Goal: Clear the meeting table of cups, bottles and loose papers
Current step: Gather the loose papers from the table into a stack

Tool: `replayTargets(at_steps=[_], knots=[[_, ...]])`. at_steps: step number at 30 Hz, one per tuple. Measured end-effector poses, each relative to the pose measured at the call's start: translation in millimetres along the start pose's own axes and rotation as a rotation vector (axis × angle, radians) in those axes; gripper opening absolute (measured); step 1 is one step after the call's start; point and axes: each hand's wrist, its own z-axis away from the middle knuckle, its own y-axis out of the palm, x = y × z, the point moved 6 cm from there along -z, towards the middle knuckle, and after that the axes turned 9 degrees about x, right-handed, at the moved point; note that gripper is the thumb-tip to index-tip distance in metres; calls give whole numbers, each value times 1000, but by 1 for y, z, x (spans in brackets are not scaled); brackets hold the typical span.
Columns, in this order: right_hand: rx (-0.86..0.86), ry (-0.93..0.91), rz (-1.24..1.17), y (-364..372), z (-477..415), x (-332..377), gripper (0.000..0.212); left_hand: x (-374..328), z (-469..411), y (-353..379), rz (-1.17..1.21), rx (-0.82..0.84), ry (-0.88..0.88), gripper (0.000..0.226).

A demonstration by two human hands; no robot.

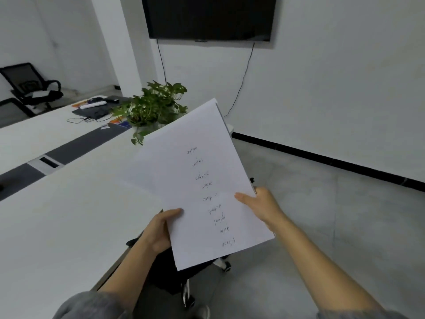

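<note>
Your left hand (158, 229) and right hand (262, 203) each pinch the papers (195, 180) from opposite edges, thumbs on top, fingers hidden beneath; at least two sheets.

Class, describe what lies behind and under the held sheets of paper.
The left hand and right hand hold the papers. Behind them the plant shows its leaves, its pot mostly covered. Under them part of a black chair and a white caster show; the rest is hidden.
</note>
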Motion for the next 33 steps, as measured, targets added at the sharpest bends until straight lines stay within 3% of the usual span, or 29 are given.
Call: replayTargets(at_steps=[3,8,11,15,19,24,29,33], knots=[[-67,10,-6,-35,-5,-3,9,-2,-34,26,-35,1,-9,34],[-105,36,19,-77,-43,-6,15,-8,-93,42,-82,-53,60,44],[-35,62,26,-92,-88,-3,19,-14,-127,42,-63,-115,108,21],[38,91,134,-114,-150,0,26,-19,-180,32,-14,-214,96,42],[51,113,226,-142,-181,-8,27,-11,-215,49,-1,-272,30,21],[87,146,258,-165,-215,-19,27,-6,-235,49,51,-419,-32,30],[172,168,235,-161,-252,-32,27,-3,-238,36,136,-563,-42,13],[272,181,207,-155,-285,-42,25,-3,-236,26,222,-675,22,14]])
